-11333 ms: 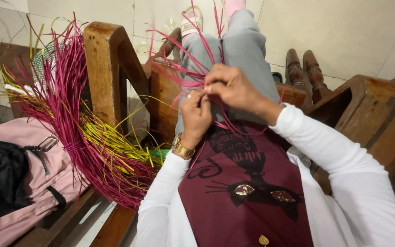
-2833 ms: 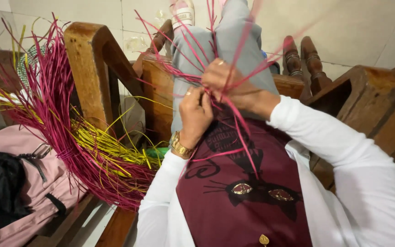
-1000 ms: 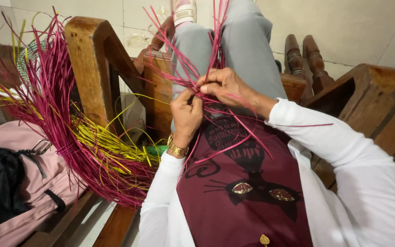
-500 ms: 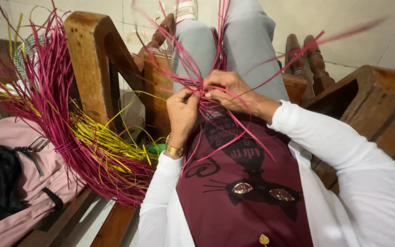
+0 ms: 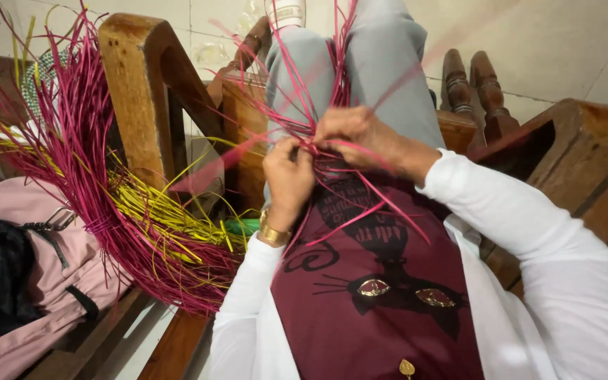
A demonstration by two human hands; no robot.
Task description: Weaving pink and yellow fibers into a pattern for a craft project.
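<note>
Lying left of the wooden armrest (image 5: 135, 91), a pink bag (image 5: 29, 281) sits beside the strip bundle (image 5: 107, 204). Right of the armrest, left hand (image 5: 288, 176) and right hand (image 5: 353, 134) pinch pink strips (image 5: 311, 134) over the lap.

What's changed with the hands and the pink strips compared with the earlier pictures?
Both hands have shifted slightly up the lap. The left hand and right hand still pinch the pink strips where they cross; the loose ends have fanned into new directions. The bundle of pink and yellow strips and the pink bag have stayed put.
</note>
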